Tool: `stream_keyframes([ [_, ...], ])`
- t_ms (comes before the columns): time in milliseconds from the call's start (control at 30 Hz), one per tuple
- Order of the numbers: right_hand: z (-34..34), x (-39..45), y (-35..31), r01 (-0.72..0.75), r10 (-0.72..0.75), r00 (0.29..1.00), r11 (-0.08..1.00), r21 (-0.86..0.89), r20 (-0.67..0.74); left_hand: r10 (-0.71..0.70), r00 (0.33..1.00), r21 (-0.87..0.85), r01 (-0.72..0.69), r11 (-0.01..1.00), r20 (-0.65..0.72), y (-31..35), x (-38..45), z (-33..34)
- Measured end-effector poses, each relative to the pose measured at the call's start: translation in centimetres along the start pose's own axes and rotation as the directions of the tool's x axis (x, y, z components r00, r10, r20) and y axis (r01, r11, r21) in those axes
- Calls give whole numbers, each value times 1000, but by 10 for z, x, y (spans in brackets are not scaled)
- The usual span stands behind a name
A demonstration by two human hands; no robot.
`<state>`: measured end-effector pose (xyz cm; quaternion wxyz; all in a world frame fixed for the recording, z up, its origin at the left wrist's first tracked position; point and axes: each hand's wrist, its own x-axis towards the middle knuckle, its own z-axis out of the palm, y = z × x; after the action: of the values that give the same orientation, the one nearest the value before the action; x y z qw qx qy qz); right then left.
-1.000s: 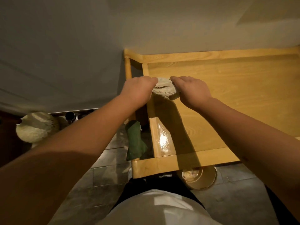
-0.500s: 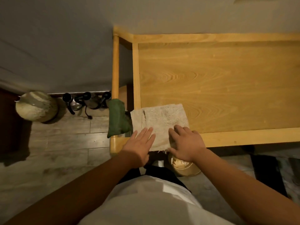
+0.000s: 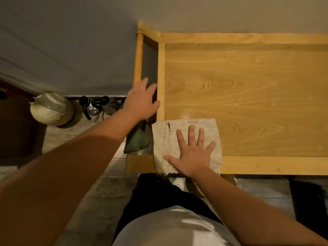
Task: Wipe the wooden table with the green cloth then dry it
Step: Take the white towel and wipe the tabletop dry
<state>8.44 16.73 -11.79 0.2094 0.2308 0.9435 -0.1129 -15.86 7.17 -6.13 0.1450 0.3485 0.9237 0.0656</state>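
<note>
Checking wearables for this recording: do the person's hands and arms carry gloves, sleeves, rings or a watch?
Nothing visible. The left hand and right hand are ungloved, and both forearms are bare up to the frame edge, with no sleeves, rings or watch showing.

Round pot (image 3: 51,109), dark kettles (image 3: 99,106) on floor.

Right hand (image 3: 192,153) flat, fingers spread — left hand (image 3: 142,102) raised, open.

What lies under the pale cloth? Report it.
The pale cloth lies spread over the wooden table's near-left corner, its near edge overhanging the rim. The right hand presses flat on top. Whether the wood beneath is wet or dry is hidden.
</note>
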Motion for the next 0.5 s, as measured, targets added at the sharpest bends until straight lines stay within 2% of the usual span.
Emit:
stream_keyframes([
  [100, 2, 11, -4, -42, 42, 999, 999, 13, -29, -82, 996, 2, 82, 997, 30, -25, 35, 5],
  [200, -2, 27, -5, -48, 50, 997, 998, 33, -62, -102, 992, 58, 98, 993, 74, -36, 61, 14],
  [400, -17, 79, -8, -46, 52, 988, 998, 49, -142, -120, 992, 173, 125, 977, -35, -39, 92, 19],
  [500, -37, 123, -10, -74, 85, 984, 995, 71, -159, -86, 993, 159, 98, 982, -79, -39, 91, 21],
])
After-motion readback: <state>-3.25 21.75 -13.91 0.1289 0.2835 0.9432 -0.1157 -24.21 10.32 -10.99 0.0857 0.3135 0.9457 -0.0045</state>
